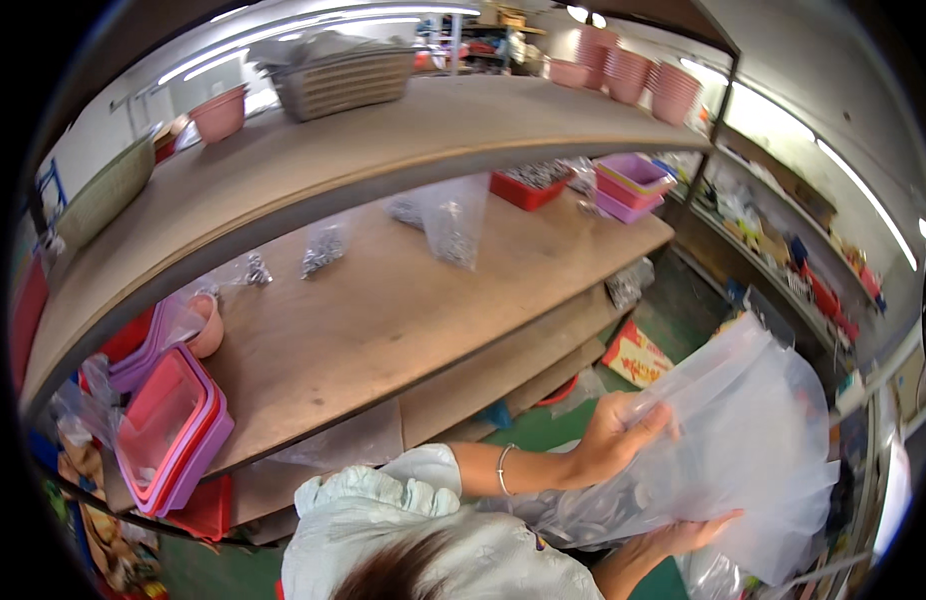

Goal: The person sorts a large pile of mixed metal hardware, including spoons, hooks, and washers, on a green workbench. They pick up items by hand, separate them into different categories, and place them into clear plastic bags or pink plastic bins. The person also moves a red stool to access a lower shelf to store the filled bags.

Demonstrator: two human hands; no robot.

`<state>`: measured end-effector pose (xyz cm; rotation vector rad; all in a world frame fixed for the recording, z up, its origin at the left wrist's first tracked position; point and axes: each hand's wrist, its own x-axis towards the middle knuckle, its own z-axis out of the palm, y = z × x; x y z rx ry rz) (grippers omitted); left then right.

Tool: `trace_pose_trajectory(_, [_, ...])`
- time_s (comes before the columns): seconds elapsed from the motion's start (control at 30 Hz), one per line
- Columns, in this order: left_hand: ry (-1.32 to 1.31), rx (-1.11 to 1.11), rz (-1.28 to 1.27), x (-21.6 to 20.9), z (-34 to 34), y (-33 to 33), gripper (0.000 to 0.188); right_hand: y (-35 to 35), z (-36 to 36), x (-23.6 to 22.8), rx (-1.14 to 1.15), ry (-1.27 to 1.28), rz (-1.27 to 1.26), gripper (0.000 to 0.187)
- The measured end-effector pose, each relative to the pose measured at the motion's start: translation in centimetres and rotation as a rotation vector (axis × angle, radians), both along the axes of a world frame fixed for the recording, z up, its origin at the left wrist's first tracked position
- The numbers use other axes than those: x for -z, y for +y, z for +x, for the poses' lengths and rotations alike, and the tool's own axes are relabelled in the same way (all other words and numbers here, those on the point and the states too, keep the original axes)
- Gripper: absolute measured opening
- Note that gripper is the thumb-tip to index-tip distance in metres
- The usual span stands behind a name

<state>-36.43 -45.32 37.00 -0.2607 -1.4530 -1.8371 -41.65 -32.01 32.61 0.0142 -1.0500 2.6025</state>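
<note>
A large translucent plastic bag (753,440) spreads out at the lower right, its upper part wide and loose. Round, pale pieces show dimly through its lower part; their kind I cannot make out. My left hand (613,440), with a bangle on the wrist, grips the bag's upper left edge between thumb and fingers. Lower down, my right hand (683,540) holds the bag's near side, some of its fingers hidden by the plastic.
Left of me stands a wooden shelf rack (433,290). It bears small bags of metal parts (325,250), a red tray (528,190) of metal parts, stacked plastic baskets (173,430), a grey basket (348,85) and pink bowls (633,75). A printed carton (638,352) lies beyond my left hand.
</note>
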Motion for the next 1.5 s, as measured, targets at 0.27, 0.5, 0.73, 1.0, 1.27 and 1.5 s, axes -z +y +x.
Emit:
trace_pose_trajectory(0.27, [0.24,-0.279,0.045,-6.5,2.8,-10.1,0.026,-14.4,-2.4,-4.6,-0.137,0.395,-0.024,0.047])
trace_pose_trajectory(0.5, [0.4,-0.632,-0.222,-7.0,4.6,-16.1,0.015,-23.1,0.3,-8.8,-0.333,0.254,-0.133,0.047])
trace_pose_trajectory(0.73, [0.362,-0.834,-0.195,-6.4,5.3,-18.0,0.01,-27.2,-1.7,-7.6,-0.722,0.294,-0.276,0.045])
trace_pose_trajectory(1.0, [0.328,-0.818,-0.239,-5.5,5.5,-18.0,0.004,-29.2,-1.6,-7.2,-0.779,0.249,-0.285,0.046])
trace_pose_trajectory(1.27, [0.38,-0.745,-0.3,-5.4,6.8,-18.2,0.007,-29.8,0.2,-6.8,-0.741,0.205,-0.257,0.048])
trace_pose_trajectory(1.5, [0.286,-0.787,-0.253,-4.7,8.1,-18.6,0.008,-30.3,2.6,-6.9,-0.693,0.163,-0.235,0.049])
